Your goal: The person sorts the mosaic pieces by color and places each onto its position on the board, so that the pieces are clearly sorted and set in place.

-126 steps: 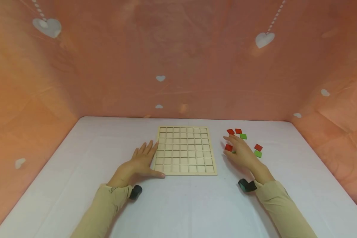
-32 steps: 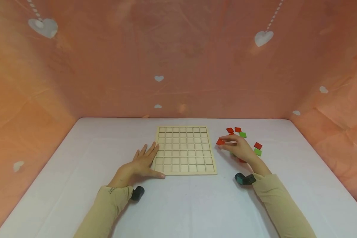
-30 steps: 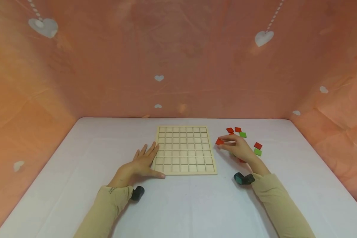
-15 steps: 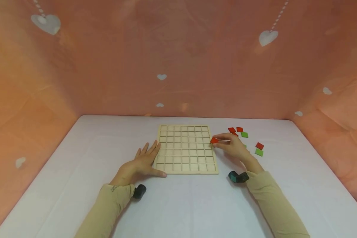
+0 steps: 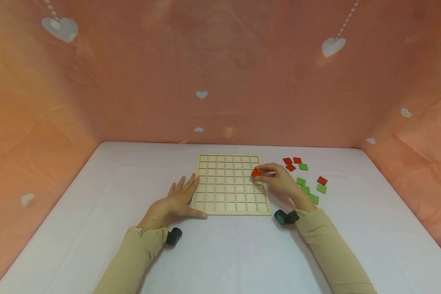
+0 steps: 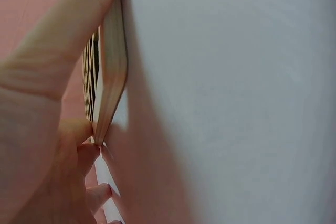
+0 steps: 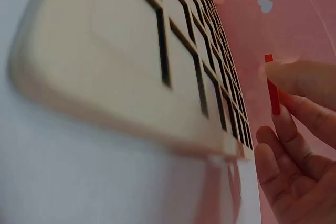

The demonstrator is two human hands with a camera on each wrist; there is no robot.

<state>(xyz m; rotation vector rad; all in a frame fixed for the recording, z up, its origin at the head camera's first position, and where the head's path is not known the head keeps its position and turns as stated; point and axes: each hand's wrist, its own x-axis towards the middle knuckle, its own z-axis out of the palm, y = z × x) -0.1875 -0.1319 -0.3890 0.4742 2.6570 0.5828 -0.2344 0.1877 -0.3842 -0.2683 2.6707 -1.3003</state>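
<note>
Pinching a red tile (image 5: 256, 173) between thumb and fingers, the right grip (image 5: 280, 179) holds it raised over the right side of the gridded board (image 5: 229, 180). The left grip (image 5: 176, 203), fingers spread, touches the board's left edge. Right of the board, green tiles (image 5: 314, 199) and other red tiles (image 5: 322, 180) lie on the surface (image 5: 224, 253).

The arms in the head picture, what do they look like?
They wear a long beige cloth left sleeve, with small dark marks too tiny to read, and a long beige cloth right sleeve. There's a small black rounded left wrist camera and a small black right wrist camera with a teal face. The left grip and right grip wear no gloves.
</note>
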